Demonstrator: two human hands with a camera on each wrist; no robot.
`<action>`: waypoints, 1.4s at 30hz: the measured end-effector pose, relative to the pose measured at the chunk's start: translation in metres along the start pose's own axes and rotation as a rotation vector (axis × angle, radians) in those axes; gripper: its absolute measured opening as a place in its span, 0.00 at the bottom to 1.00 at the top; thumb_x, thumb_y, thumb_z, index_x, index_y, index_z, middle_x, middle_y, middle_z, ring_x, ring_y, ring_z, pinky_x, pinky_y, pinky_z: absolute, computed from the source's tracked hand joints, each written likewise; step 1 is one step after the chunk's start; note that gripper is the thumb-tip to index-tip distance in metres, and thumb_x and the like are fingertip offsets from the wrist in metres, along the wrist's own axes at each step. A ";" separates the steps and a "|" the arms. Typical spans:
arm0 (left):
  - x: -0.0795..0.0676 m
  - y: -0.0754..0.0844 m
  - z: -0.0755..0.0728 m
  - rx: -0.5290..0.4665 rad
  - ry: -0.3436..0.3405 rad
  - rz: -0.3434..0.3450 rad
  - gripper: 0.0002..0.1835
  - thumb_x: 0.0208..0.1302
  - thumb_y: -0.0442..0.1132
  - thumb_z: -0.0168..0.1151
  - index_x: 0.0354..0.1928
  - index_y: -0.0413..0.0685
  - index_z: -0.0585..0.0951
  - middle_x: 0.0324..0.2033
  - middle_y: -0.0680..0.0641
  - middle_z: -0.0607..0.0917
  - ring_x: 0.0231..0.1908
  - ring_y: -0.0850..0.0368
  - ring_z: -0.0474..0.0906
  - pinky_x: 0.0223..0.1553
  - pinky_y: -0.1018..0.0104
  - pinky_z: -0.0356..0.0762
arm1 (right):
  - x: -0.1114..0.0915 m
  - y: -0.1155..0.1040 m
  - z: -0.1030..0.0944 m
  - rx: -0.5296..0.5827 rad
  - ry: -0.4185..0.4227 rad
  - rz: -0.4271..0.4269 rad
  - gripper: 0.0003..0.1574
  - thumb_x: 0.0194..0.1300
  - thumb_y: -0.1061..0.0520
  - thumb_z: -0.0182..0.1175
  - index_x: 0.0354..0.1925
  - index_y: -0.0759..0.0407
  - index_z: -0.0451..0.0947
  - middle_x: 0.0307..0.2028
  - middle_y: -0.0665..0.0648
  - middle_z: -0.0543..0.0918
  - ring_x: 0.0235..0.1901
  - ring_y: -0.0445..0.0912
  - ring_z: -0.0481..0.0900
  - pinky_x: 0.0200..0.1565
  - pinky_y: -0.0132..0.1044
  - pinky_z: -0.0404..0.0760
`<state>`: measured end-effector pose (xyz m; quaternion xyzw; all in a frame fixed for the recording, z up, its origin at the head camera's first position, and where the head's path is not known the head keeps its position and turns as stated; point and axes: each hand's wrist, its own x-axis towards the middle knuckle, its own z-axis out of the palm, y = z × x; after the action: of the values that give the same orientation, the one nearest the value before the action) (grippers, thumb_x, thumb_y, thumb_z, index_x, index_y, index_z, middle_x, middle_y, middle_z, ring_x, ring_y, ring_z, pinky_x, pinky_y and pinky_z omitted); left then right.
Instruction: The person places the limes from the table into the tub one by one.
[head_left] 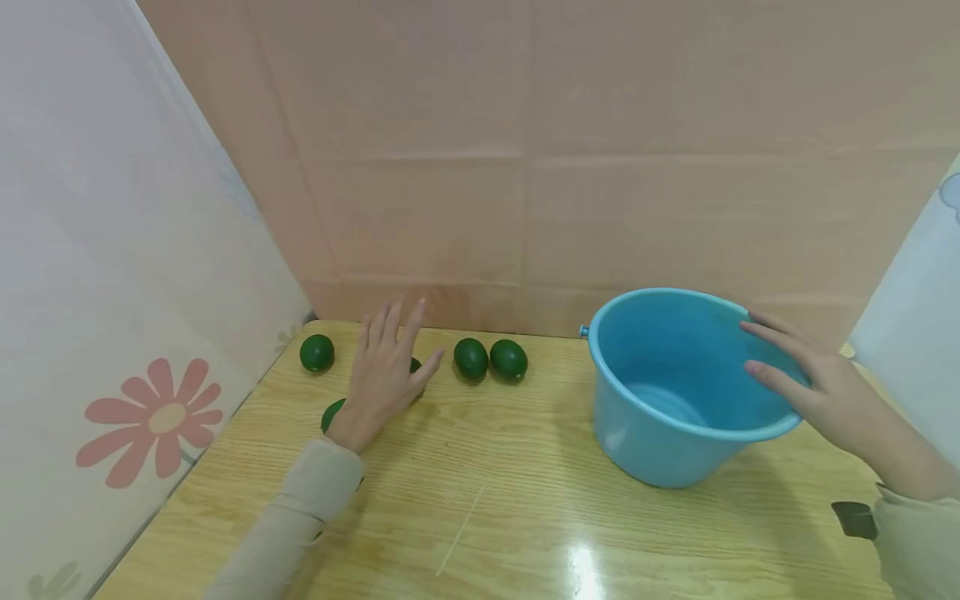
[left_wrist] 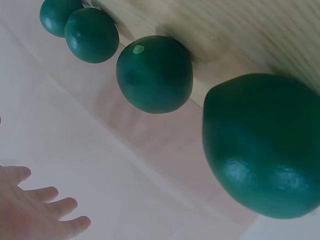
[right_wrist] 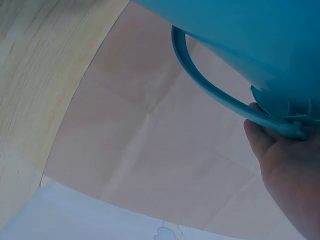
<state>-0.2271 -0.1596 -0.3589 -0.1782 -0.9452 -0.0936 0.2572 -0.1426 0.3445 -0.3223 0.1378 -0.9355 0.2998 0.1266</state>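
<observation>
Gripping the smooth bucket (head_left: 660, 454) is my right hand (head_left: 836, 396). Left of it, across woodgrain counter (head_left: 517, 467), my spread left hand (head_left: 381, 371) hovers near glossy fruits (head_left: 470, 360).

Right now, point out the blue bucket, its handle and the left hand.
Blue bucket (head_left: 663, 454): head view, front wall.
Handle (right_wrist: 212, 90): right wrist view, mid-curve.
Left hand (head_left: 382, 371): head view, back of hand.

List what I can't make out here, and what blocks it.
Head view: two dark green, rounded fruits, each partly hidden by the left hand.
Left wrist view: part of the nearest fruit, cut off by the right edge.
Right wrist view: much of the round blue plastic bucket, cut off by the edges.
Same view: some fingers of the right hand, behind the bucket and its curved blue handle.
</observation>
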 end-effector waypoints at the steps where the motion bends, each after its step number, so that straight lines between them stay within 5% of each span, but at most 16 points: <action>1: -0.001 0.000 0.000 0.001 -0.005 -0.002 0.40 0.70 0.60 0.51 0.78 0.54 0.54 0.75 0.37 0.59 0.74 0.37 0.54 0.73 0.36 0.51 | 0.000 0.000 0.000 -0.003 0.004 -0.010 0.34 0.75 0.55 0.52 0.75 0.52 0.60 0.75 0.32 0.50 0.72 0.22 0.41 0.73 0.64 0.45; 4: -0.003 -0.001 -0.001 0.002 -0.015 -0.004 0.40 0.71 0.61 0.51 0.78 0.55 0.54 0.75 0.37 0.59 0.74 0.37 0.55 0.73 0.36 0.52 | 0.000 0.000 0.001 -0.016 0.016 -0.024 0.34 0.75 0.55 0.51 0.75 0.53 0.59 0.77 0.38 0.51 0.71 0.20 0.41 0.76 0.55 0.43; 6: -0.005 -0.002 -0.002 -0.002 -0.018 -0.002 0.40 0.71 0.60 0.52 0.78 0.55 0.54 0.74 0.36 0.59 0.74 0.37 0.55 0.73 0.36 0.53 | 0.000 0.000 0.001 -0.013 0.019 -0.042 0.34 0.75 0.57 0.51 0.75 0.56 0.58 0.78 0.45 0.51 0.71 0.20 0.39 0.73 0.66 0.42; 12: -0.009 -0.004 -0.003 -0.013 -0.024 0.001 0.40 0.70 0.57 0.54 0.77 0.51 0.56 0.74 0.35 0.61 0.73 0.35 0.57 0.72 0.35 0.54 | 0.000 0.000 0.002 -0.003 0.031 -0.059 0.34 0.75 0.58 0.49 0.76 0.57 0.57 0.78 0.52 0.51 0.72 0.22 0.39 0.74 0.64 0.38; 15: -0.012 -0.005 -0.004 -0.020 -0.057 -0.019 0.39 0.71 0.58 0.53 0.78 0.52 0.55 0.75 0.36 0.59 0.74 0.36 0.55 0.73 0.36 0.52 | 0.000 0.000 0.003 -0.008 0.036 -0.061 0.34 0.76 0.58 0.48 0.76 0.57 0.56 0.78 0.55 0.52 0.72 0.22 0.39 0.77 0.50 0.37; 19: -0.015 -0.008 -0.005 -0.024 -0.102 -0.049 0.39 0.72 0.60 0.50 0.78 0.54 0.52 0.76 0.37 0.56 0.75 0.37 0.52 0.73 0.36 0.51 | -0.001 0.000 0.004 0.002 0.061 -0.069 0.34 0.75 0.59 0.49 0.76 0.54 0.56 0.77 0.41 0.51 0.72 0.22 0.41 0.73 0.27 0.37; 23: -0.019 -0.010 -0.007 -0.031 -0.117 -0.065 0.39 0.73 0.60 0.50 0.79 0.55 0.52 0.76 0.37 0.56 0.75 0.37 0.52 0.73 0.35 0.51 | -0.001 0.000 0.005 0.014 0.067 -0.068 0.35 0.76 0.59 0.49 0.77 0.52 0.56 0.76 0.37 0.50 0.72 0.22 0.42 0.70 0.22 0.37; 28: -0.024 -0.013 -0.007 -0.036 -0.120 -0.068 0.39 0.73 0.60 0.50 0.78 0.55 0.52 0.75 0.35 0.58 0.74 0.36 0.53 0.72 0.35 0.51 | -0.001 0.001 0.005 0.000 0.059 -0.072 0.35 0.76 0.59 0.48 0.77 0.53 0.55 0.78 0.47 0.51 0.72 0.23 0.41 0.72 0.25 0.36; 36: -0.031 -0.018 -0.007 -0.025 -0.127 -0.056 0.39 0.73 0.58 0.51 0.78 0.51 0.52 0.74 0.34 0.59 0.73 0.34 0.54 0.71 0.34 0.51 | -0.002 0.001 0.004 0.006 0.054 -0.052 0.34 0.76 0.58 0.48 0.77 0.52 0.56 0.78 0.45 0.51 0.73 0.24 0.42 0.75 0.34 0.39; 42: -0.035 -0.020 -0.009 -0.012 -0.121 -0.064 0.39 0.72 0.58 0.53 0.77 0.49 0.55 0.74 0.35 0.59 0.72 0.34 0.56 0.71 0.32 0.53 | -0.001 0.000 0.002 0.023 0.032 -0.029 0.33 0.76 0.56 0.48 0.76 0.54 0.57 0.78 0.50 0.52 0.76 0.31 0.41 0.74 0.64 0.41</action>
<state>-0.2025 -0.1909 -0.3711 -0.1546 -0.9636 -0.0966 0.1956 -0.1421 0.3433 -0.3239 0.1480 -0.9277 0.3109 0.1440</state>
